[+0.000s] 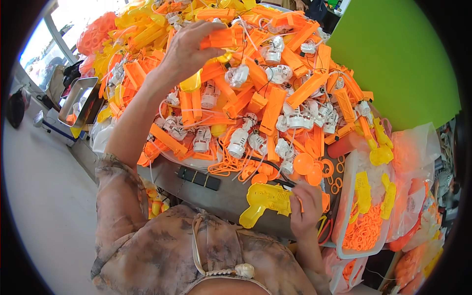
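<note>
Two hands work: the left hand grips an orange part atop the pile; the right hand pinches the yellow toy-gun shell. Best to lift slowly, lest wires snag.

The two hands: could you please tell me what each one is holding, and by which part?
The left hand grips an orange bar at one end, above the pile. The right hand holds a yellow gun shell at its barrel end.
</note>
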A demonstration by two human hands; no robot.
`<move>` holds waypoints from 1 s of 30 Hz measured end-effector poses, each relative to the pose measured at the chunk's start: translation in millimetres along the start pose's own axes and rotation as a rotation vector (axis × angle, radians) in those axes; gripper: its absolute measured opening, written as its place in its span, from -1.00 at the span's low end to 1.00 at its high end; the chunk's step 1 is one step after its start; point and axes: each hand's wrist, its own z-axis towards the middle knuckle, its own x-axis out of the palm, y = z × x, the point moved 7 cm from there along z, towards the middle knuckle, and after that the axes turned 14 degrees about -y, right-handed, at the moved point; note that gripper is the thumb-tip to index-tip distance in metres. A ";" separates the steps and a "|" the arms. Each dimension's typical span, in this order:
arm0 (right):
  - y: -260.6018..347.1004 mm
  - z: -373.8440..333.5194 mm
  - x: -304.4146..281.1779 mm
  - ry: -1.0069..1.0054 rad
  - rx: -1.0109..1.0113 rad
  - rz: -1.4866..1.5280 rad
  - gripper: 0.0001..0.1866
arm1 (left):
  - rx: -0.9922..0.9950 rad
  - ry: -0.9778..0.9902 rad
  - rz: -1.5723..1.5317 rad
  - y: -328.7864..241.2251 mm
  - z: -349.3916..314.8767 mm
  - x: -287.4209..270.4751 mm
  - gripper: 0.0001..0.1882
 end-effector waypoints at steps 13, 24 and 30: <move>-5.3 136.6 98.5 -0.028 0.363 0.567 -0.21 | -0.014 -0.015 -0.165 -82.1 22.2 2.1 -0.52; -25.9 133.6 57.2 0.021 0.541 0.904 -0.71 | -0.516 0.203 -0.543 -70.1 -24.7 6.3 -0.47; -13.1 172.2 17.5 0.339 0.462 0.685 -0.61 | -0.585 0.414 -0.593 -69.1 -69.7 21.5 -0.34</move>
